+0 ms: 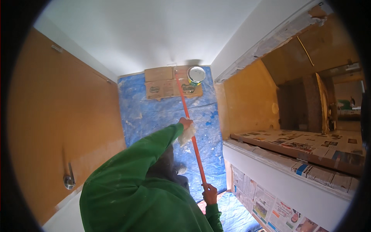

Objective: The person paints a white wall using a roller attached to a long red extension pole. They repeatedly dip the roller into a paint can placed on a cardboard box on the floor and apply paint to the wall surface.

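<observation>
My left hand (186, 123) is wrapped round the middle of a long orange-red pole (197, 156). A crumpled whitish rag or piece of plastic (187, 136) hangs beneath that hand, against the pole. Lower down, my right hand (210, 194) grips the pole close to its near end. The pole slants away to the foot of the white wall (154, 34), where a small pale frame, perhaps a paint roller's, shows faintly at its tip. Beside the tip, an open bucket (197, 74) with whitish paint inside stands on flattened cardboard (159, 87).
Blue plastic sheeting (148, 116) covers the floor. On the left is a brown door (77, 104) with a metal handle (69, 181). To the right, a newspaper-covered ledge (293, 141) borders an opening, and newspaper (262, 201) also covers the low wall below it.
</observation>
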### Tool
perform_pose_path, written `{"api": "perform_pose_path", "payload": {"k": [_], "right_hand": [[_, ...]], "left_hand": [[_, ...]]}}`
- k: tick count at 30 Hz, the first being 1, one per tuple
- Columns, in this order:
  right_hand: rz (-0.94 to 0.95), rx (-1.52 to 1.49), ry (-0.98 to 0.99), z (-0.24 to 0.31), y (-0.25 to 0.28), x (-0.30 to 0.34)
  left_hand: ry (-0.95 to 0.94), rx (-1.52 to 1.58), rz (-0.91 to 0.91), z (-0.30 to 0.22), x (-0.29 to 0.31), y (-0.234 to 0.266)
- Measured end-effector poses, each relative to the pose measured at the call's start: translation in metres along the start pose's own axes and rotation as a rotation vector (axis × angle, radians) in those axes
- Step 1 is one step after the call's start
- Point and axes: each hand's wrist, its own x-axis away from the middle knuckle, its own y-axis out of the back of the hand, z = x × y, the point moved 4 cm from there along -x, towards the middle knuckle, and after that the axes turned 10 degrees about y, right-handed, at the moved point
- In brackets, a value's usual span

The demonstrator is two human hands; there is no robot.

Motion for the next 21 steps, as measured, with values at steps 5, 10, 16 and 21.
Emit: {"api": "perform_pose_path", "payload": {"k": [5, 10, 16, 21], "right_hand": [[0.010, -0.050, -0.009, 0.016, -0.012, -0.014], [0.000, -0.049, 0.009, -0.004, 0.009, 0.028], [0.019, -0.205, -0.040, -0.069, 0.035, 0.113], [0.027, -0.208, -0.073, -0.109, 0.050, 0.168]], "left_hand": [[-0.035, -0.053, -0.046, -0.015, -0.014, 0.009], [-0.089, -0.074, -0.012, 0.002, 0.028, -0.004], [-0.164, -0.050, -0.062, 0.040, 0.128, -0.027], [-0.324, -0.109, -0.100, 0.053, 0.218, -0.035]]}}
